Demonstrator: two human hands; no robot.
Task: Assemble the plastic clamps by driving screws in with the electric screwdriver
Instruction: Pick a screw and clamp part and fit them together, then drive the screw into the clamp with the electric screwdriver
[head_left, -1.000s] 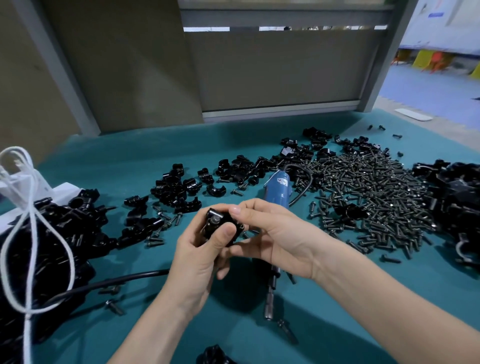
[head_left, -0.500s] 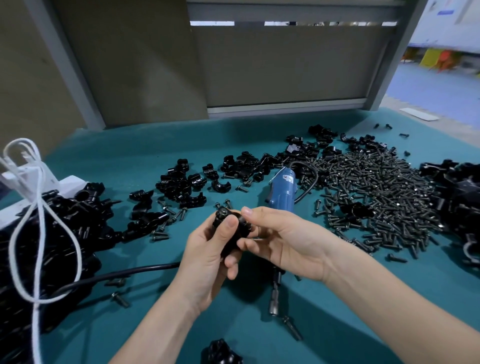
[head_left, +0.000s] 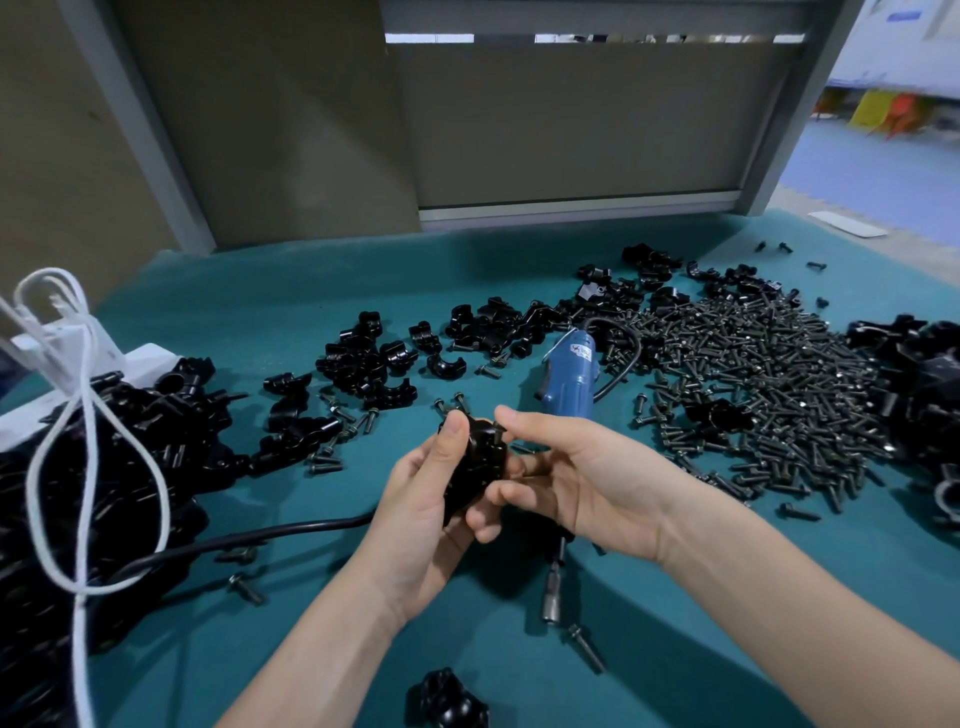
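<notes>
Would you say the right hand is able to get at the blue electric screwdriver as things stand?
Probably yes: the electric screwdriver lies on the table just beyond and beneath the right hand, its blue body uncovered. First, though, that hand must leave the clamp gripped by the left hand.

Bare left hand (head_left: 415, 509) and bare right hand (head_left: 592, 488), bare forearms (head_left: 779, 597), short-nailed fingers (head_left: 452, 441).

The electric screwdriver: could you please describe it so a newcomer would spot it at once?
On the teal table, look just left of the big screw heap. The electric screwdriver lies there, the only blue thing among black parts.
</notes>
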